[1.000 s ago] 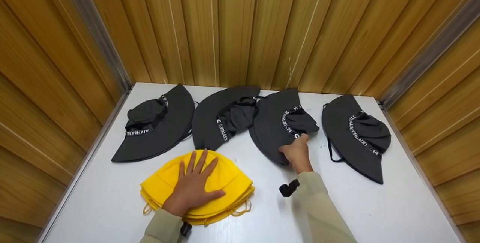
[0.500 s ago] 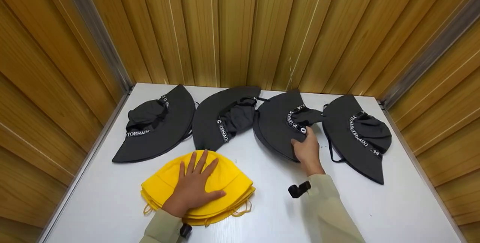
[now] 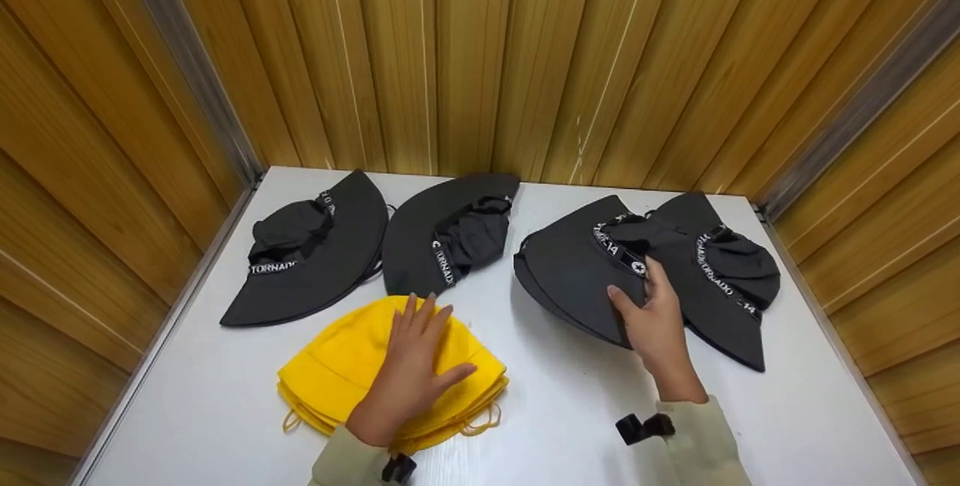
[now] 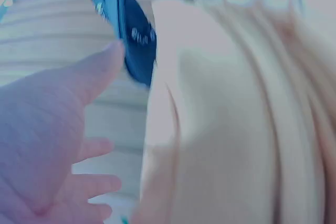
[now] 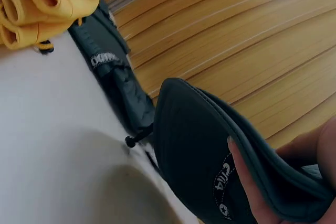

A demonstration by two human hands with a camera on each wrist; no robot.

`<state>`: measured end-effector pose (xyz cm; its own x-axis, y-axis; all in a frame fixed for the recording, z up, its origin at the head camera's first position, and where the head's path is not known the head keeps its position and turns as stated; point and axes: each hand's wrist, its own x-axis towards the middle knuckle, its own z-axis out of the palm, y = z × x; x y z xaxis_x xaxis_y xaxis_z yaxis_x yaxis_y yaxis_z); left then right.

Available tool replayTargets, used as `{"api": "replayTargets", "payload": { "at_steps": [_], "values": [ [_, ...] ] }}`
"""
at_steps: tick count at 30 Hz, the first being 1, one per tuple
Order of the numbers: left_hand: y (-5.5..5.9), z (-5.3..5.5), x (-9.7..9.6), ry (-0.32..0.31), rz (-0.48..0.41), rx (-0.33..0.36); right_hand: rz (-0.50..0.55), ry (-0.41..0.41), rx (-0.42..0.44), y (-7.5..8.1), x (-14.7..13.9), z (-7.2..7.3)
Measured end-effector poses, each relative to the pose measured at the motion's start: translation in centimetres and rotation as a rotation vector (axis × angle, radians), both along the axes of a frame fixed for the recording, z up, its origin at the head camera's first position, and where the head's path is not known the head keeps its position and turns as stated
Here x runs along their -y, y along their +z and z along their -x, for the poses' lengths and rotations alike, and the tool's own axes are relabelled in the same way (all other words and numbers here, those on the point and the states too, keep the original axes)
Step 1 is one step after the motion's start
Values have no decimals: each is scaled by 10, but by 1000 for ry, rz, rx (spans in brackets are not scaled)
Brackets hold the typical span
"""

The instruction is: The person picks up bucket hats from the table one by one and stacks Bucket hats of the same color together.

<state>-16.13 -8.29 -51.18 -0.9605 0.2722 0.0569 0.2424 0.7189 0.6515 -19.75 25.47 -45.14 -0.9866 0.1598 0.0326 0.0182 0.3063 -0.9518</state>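
A folded black bucket hat (image 3: 570, 276), with white lettering on its band, is pinched at the brim by my right hand (image 3: 660, 321). In the right wrist view that hat (image 5: 184, 140) stands tilted over the white table, fingers on both sides of its brim. A stack of folded yellow bucket hats (image 3: 337, 358) lies near the front of the table. Over it is my left hand (image 3: 412, 366), fingers straight and spread. The left wrist view, washed out in colour, shows a gap between this hand (image 4: 47, 124) and the stack (image 4: 226, 124).
Two black bucket hats lie at the back left, one at the far left (image 3: 322, 276) and one beside it (image 3: 412, 238). Another black hat (image 3: 720, 291) lies on the right, partly behind the held one. Wood-look panels (image 3: 480, 58) wall the white table (image 3: 555, 418) in.
The right hand has drawn the black hat rightward and toward me, lifting it off the table. The left hand has risen from the yellow stack and shifted slightly right.
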Motion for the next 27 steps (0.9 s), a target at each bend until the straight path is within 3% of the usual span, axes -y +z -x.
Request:
{"api": "replayTargets", "payload": {
  "at_steps": [4, 9, 14, 17, 21, 27],
  "values": [
    [9, 1, -26, 2, -281, 136, 32, 19, -48, 10, 4, -14],
    [14, 16, -52, 51, -815, 364, -2, 45, -86, 18, 8, -31],
    [24, 35, -71, 41, -1384, 549, 8, 127, -202, 20, 9, -45],
    [29, 42, -78, 46, -1640, 666, 28, 190, -254, 20, 9, -53],
    [31, 41, -82, 125, -1798, 745, 33, 260, -275, 19, 4, -58],
    [32, 36, -89, 204, -1881, 730, 7, 243, -235, 21, -6, -58]
  ]
}}
